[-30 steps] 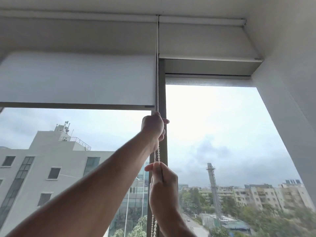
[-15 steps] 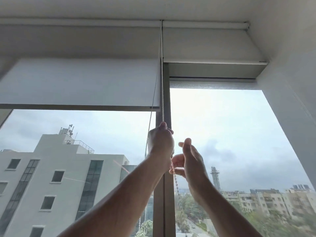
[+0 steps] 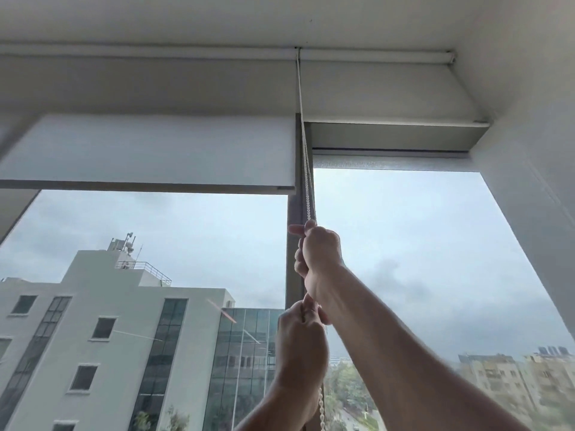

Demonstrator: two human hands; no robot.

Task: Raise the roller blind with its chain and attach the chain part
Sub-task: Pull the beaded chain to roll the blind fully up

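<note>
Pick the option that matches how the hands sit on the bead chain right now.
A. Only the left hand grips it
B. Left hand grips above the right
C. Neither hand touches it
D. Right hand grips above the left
D: the right hand grips the bead chain higher up, and the left hand grips it just below.

Both arms reach up toward the middle of the window. The right hand is the higher one, its fingers curled tight around the chain. The left hand grips the same chain just below it, almost touching the right wrist.
</note>
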